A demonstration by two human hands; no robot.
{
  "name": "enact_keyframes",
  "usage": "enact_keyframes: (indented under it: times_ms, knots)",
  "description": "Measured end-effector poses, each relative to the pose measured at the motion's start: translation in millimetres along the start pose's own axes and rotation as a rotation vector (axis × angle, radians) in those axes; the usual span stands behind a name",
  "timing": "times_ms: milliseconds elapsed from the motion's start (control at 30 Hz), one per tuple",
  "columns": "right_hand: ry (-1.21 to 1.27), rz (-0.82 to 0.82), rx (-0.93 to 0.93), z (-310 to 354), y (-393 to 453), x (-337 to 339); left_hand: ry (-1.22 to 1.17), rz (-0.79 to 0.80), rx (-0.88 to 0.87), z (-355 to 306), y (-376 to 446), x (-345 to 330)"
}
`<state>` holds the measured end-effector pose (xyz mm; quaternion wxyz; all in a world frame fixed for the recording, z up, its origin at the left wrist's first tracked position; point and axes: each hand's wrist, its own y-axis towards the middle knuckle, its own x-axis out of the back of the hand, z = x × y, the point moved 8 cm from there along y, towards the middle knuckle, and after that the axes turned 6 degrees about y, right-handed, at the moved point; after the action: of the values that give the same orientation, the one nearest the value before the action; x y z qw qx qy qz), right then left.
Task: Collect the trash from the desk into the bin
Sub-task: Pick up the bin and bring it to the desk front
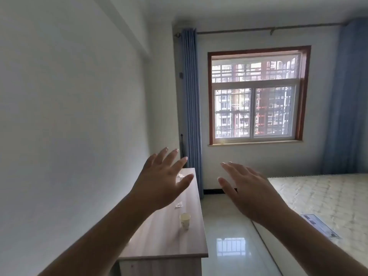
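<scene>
A long wooden desk (169, 242) runs along the left wall. A paper cup (185, 220) stands upright on it. A crumpled white scrap (178, 205) lies just beyond the cup, and another white scrap (180, 175) lies near the desk's far end. My left hand (162, 182) is raised over the desk, fingers spread, holding nothing. My right hand (249, 188) is raised over the floor to the right of the desk, fingers apart and empty. No bin is in view.
A glossy tiled floor (235, 236) runs between the desk and a bare mattress (322, 206) at the right. Blue curtains (191, 108) flank a window (256, 96) on the far wall. The white wall (69, 116) borders the desk on the left.
</scene>
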<state>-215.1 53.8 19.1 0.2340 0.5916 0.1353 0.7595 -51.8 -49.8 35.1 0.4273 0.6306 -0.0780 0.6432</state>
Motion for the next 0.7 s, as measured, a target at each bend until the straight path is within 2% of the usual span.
enact_keyframes:
  times_ms: [133, 300, 533, 700]
  knots:
    - [-0.039, 0.004, 0.007, -42.3, 17.4, -18.1, 0.072, -0.035, -0.029, -6.3, 21.6, -35.4]
    - [-0.121, 0.027, 0.045, -90.3, 35.9, -51.0, 0.084, 0.054, -0.032, -19.5, 50.7, -89.5]
    - [-0.104, 0.138, 0.089, -132.4, 55.9, -114.8, 0.081, 0.143, 0.076, 1.4, 55.1, -147.6]
    - [-0.015, 0.224, 0.124, -125.6, 85.5, -166.9, 0.057, 0.177, 0.195, 39.3, 53.8, -173.4]
